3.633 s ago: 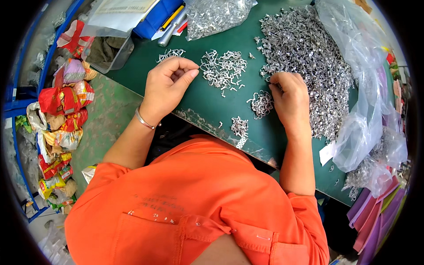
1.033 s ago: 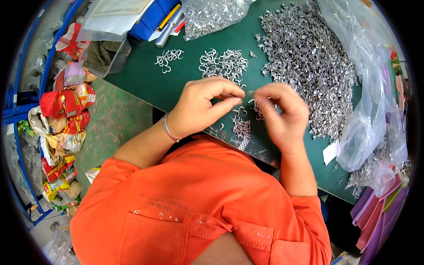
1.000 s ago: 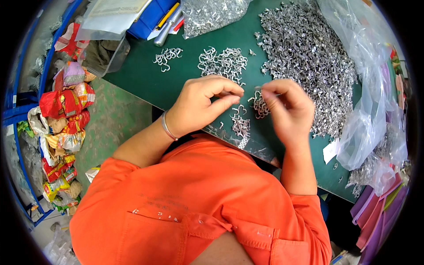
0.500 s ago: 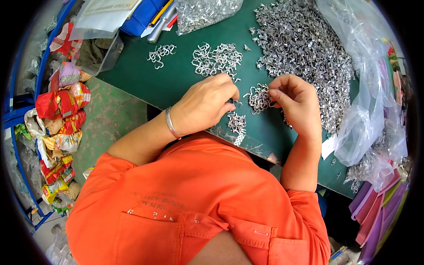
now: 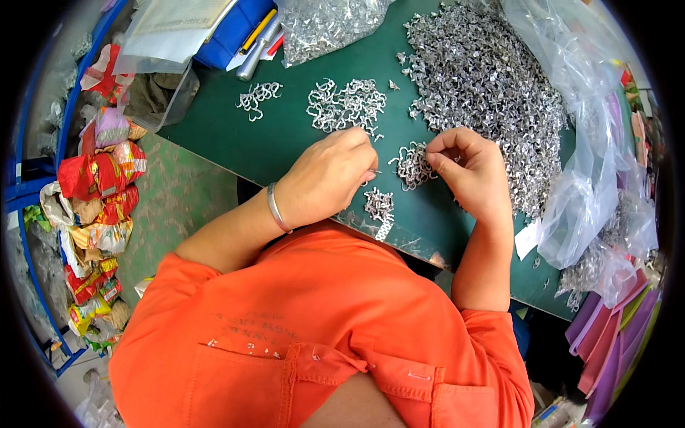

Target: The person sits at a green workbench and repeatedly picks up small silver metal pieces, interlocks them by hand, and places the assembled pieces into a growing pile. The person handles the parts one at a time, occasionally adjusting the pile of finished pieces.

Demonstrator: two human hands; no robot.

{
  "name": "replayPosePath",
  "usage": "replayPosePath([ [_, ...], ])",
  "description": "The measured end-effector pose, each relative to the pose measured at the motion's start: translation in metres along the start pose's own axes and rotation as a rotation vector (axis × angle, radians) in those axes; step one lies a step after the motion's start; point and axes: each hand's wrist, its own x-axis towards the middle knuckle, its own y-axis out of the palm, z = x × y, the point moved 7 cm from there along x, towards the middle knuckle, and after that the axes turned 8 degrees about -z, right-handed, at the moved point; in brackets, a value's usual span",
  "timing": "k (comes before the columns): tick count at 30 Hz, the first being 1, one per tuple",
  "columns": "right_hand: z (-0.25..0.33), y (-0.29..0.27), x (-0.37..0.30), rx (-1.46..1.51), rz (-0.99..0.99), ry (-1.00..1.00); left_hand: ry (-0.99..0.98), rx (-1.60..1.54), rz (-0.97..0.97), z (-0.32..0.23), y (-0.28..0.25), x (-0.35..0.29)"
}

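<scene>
My left hand (image 5: 330, 171) is closed in a pinch, with a thin end of a small metal piece (image 5: 377, 171) showing past the fingertips. On the right, the thumb and forefinger of my right hand (image 5: 472, 171) are pressed together at the edge of a small heap of curved silvery metal pieces (image 5: 412, 167); whatever lies between them is too small to make out. Just below the left fingertips lies a cluster of small metal parts (image 5: 379, 205), and by the table edge a short row of them (image 5: 384, 230). Another heap of curved pieces (image 5: 348, 105) lies beyond my left hand.
A large mound of small metal parts (image 5: 485, 85) covers the right of the green table (image 5: 300, 153), beside clear plastic bags (image 5: 581, 207). At the back are a filled bag (image 5: 332, 28), a blue bin (image 5: 232, 36) and a metal-handled tool (image 5: 257, 53). Snack packets (image 5: 103, 171) hang left.
The whole view has shifted slightly. Both hands keep nearly the same pinched poses beside the small heap. The metal piece at my left fingertips shows a little more plainly.
</scene>
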Motion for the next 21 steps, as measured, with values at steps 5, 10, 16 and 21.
replayPosePath([
  [5, 0.022, 0.004, -0.003, 0.113, -0.088, -0.274, -0.111, -0.154, -0.124, 0.009, -0.008, 0.0],
  [10, 0.036, 0.031, -0.016, 0.217, -0.002, -0.397, -0.17, -0.311, -0.174, -0.001, -0.007, 0.004],
  [16, 0.024, 0.035, -0.019, 0.399, -0.009, -0.207, -0.228, -0.431, -0.171, 0.005, -0.007, 0.0],
  [21, 0.023, 0.033, -0.016, 0.635, -0.014, -0.169, -0.329, -0.566, -0.179, 0.01, -0.008, 0.001],
])
